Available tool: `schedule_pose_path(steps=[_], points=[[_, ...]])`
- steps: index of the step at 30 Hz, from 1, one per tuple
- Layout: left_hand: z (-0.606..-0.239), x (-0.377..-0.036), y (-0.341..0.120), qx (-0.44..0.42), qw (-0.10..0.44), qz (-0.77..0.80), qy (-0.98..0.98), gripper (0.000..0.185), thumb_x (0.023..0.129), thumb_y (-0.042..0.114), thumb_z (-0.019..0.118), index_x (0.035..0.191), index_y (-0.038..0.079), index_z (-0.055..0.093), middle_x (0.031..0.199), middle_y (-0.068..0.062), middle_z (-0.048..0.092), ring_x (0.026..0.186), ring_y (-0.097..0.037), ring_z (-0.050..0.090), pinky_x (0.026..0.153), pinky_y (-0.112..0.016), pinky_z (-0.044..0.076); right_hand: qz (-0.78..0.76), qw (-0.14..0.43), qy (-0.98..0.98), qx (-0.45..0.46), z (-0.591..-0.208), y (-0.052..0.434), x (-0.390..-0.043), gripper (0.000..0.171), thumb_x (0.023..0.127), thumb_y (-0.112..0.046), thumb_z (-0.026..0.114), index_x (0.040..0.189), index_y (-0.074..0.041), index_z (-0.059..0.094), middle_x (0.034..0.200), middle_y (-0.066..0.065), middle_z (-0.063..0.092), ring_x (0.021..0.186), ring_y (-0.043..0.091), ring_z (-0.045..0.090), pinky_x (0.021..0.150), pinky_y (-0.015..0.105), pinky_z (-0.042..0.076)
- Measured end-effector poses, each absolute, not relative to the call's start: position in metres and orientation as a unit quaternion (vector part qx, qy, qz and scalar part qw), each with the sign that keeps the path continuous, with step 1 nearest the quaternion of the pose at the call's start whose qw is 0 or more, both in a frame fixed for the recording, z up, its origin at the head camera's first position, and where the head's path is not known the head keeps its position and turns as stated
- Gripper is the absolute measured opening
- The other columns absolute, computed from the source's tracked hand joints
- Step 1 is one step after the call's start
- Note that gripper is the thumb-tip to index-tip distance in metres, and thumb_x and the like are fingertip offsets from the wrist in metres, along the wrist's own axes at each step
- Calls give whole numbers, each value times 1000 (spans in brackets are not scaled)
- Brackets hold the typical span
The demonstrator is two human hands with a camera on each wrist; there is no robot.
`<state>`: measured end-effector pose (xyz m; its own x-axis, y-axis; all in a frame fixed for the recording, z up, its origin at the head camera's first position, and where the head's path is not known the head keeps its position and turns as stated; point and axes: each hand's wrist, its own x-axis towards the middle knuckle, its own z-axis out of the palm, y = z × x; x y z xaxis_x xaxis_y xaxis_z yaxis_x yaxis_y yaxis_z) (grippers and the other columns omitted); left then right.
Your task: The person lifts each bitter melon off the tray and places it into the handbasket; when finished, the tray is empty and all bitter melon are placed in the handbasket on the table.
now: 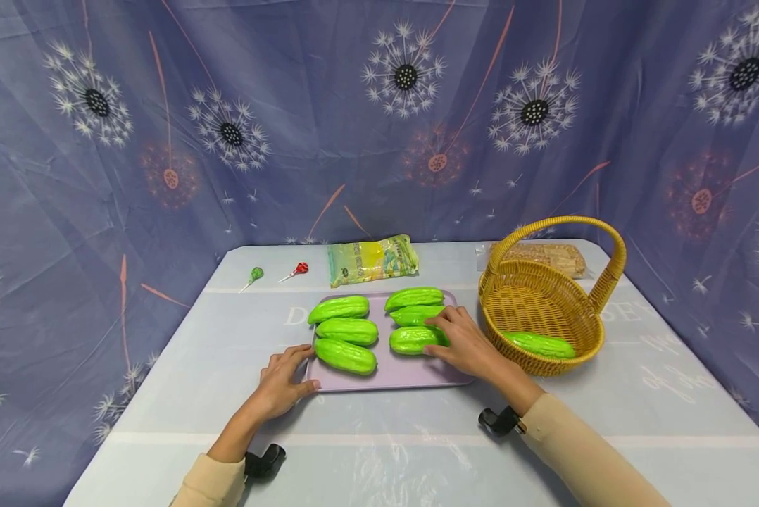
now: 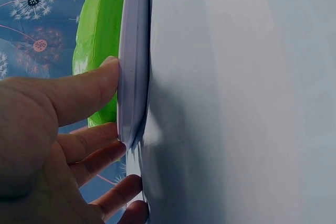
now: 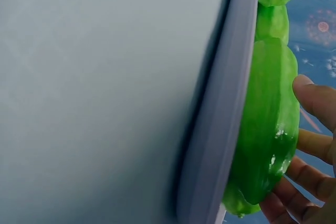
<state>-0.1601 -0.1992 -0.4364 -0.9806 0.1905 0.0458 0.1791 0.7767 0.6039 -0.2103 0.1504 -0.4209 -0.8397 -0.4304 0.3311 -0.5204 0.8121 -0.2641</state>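
Draping the whole backdrop: a blue cloth [image 1: 329,141] printed with white dandelion heads, creased and soft. Below it, a pale table [image 1: 639,415] under a glossy plastic sheet. Woven wicker basket [image 1: 598,331], round, yellow, hooped handle, stands right of the tray; one smooth green gourd [image 1: 540,344] lies inside. Flat lilac tray [image 1: 417,372], rectangular with rounded corners and a low rim, sits mid-table and carries six waxy, lumpy green gourds in two columns. Yellow-green crinkled packet [image 1: 372,260] lies behind the tray; a clear bag of brown food [image 1: 560,257] behind the basket. Two lollipops [image 1: 277,274], green and red, lie at far left.

Right hand [image 1: 465,345] rests on the nearest gourd of the right column [image 1: 411,340], fingers curled around its end; the right wrist view shows fingertips [image 3: 312,95] touching its skin. Left hand [image 1: 281,384] touches the tray's near left corner, fingers fairly straight, thumb [image 2: 86,90] pressed against the rim, clasping nothing.
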Motion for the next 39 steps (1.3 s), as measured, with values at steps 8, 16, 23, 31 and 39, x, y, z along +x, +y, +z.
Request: schedule_pose_path(steps=[8,16,23,31,39], points=[[-438,-160,-199,97,6,320,942,56,81,20,72,131,6,52,143,-11,45,126,-35,37,93,-52,25,166,136,-945,248,-425,149,-214,50,76,-38,76,117,-11,65,104,8,55,92,23,46,79,36,37],[-440,-161,-199,98,11,324,941,57,80,19,72,132,5,52,144,-11,44,126,-35,36,94,-52,25,156,136,-946,252,-430,149,-215,49,75,-37,77,115,-11,66,102,6,54,89,21,45,78,34,36],[-439,-162,-200,99,5,319,942,56,80,20,73,130,6,53,143,-11,46,125,-35,37,91,-50,27,156,130,-947,250,-431,149,-213,51,73,-36,79,116,-12,65,103,7,54,90,21,44,77,34,37],[-437,-161,-199,96,7,322,942,57,80,21,73,130,6,53,143,-11,46,124,-34,38,91,-49,27,166,112,-949,246,-432,151,-211,55,72,-36,79,119,-11,63,108,8,55,96,23,46,81,38,41],[-439,-162,-200,97,8,321,942,58,79,20,73,131,5,53,143,-11,46,124,-34,38,91,-48,27,194,102,-942,255,-431,155,-207,52,76,-32,77,121,-10,62,117,9,58,104,25,50,88,42,43]])
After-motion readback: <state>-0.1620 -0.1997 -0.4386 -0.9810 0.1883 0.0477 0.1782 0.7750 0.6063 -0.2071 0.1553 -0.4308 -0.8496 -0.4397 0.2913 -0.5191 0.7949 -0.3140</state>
